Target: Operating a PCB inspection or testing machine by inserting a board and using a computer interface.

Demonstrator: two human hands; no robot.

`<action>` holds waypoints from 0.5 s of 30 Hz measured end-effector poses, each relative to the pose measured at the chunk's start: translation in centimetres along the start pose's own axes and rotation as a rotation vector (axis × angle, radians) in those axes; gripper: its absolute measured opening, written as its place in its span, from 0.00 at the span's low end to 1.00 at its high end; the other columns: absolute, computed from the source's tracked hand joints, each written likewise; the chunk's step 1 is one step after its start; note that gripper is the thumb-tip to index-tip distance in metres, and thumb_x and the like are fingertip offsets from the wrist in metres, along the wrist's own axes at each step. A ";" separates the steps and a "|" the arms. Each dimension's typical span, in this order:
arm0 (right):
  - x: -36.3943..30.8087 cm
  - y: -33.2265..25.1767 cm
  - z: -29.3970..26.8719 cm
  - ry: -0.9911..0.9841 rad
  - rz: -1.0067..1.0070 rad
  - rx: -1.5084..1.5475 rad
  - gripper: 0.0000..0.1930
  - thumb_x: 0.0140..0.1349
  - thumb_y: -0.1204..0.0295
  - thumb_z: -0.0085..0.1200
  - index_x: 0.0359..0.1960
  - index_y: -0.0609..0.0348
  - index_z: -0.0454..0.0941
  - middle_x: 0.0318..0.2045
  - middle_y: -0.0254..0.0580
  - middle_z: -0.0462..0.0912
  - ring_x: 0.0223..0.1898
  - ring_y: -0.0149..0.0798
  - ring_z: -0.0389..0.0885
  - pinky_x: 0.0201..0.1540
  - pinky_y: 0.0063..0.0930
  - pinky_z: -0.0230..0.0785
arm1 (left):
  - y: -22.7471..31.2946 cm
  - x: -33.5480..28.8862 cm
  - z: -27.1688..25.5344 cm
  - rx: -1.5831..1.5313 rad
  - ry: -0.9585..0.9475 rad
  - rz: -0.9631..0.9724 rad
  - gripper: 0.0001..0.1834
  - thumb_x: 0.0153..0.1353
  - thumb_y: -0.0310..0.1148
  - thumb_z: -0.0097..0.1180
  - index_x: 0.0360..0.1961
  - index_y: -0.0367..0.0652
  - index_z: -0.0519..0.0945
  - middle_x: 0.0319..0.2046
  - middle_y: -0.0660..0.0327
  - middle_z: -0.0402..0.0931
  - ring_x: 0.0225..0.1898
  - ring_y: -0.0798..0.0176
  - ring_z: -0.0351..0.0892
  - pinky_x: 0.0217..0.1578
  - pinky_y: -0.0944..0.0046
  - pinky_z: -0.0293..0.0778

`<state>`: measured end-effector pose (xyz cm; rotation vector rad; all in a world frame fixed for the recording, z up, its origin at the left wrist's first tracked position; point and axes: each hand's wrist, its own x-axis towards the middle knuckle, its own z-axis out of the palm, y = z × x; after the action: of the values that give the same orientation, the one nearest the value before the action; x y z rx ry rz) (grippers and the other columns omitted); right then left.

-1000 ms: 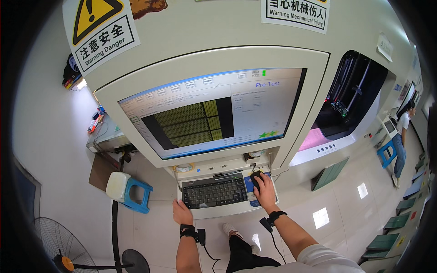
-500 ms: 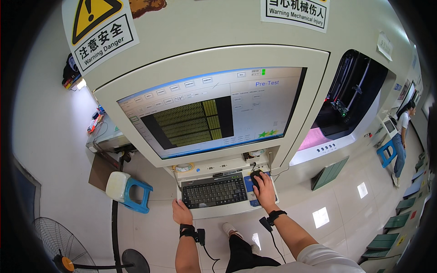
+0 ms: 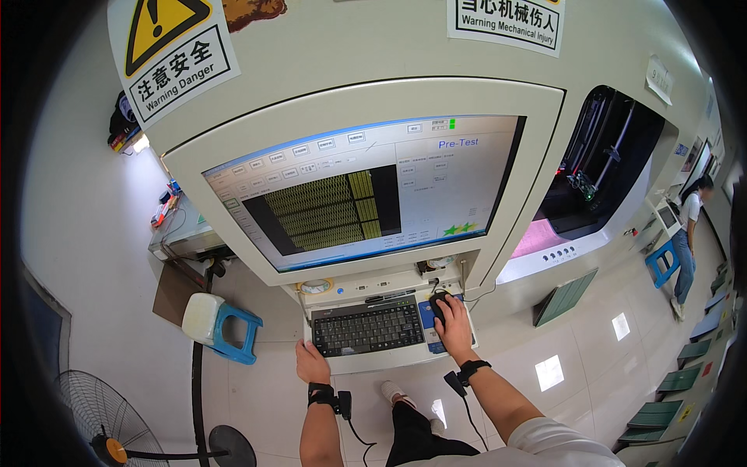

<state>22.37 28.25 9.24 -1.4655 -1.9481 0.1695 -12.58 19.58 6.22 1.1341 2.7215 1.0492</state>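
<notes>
My right hand (image 3: 455,330) is closed over a black computer mouse (image 3: 440,306) on a blue mouse pad (image 3: 430,342) at the right end of a pull-out keyboard tray (image 3: 381,359). At the tray's left front corner, my left hand (image 3: 312,363) grips the edge, with part of its fingers hidden. Between the hands lies a black keyboard (image 3: 366,328), which neither hand touches. Above the tray, a monitor (image 3: 459,198) set into a pale machine housing displays a yellow-green panel pattern on black. Each wrist wears a black strap with a cable.
Left of the tray stands a blue stool with a white seat (image 3: 235,331), and a floor fan (image 3: 109,420) is nearer me. On the right are the machine's dark window bay (image 3: 599,171) and a leaning green panel (image 3: 566,297). Farther right, another person (image 3: 686,233) stands beside a blue stool (image 3: 661,263).
Both hands keep their places on the tray edge and the mouse. The whole view has shifted very slightly; the screen looks the same.
</notes>
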 end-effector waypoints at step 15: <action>-0.4 -0.2 -0.4 0.069 0.032 -0.023 0.26 0.54 0.71 0.59 0.58 0.50 0.74 0.63 0.47 0.69 0.64 0.56 0.65 0.65 0.50 0.60 | 0.3 0.0 -0.2 0.021 -0.023 0.011 0.22 0.74 0.46 0.38 0.55 0.41 0.74 0.46 0.46 0.81 0.45 0.39 0.80 0.44 0.45 0.74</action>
<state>22.53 27.75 9.50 -1.4984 -1.8784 0.1093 -12.45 19.58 6.58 1.1579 2.7184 1.0043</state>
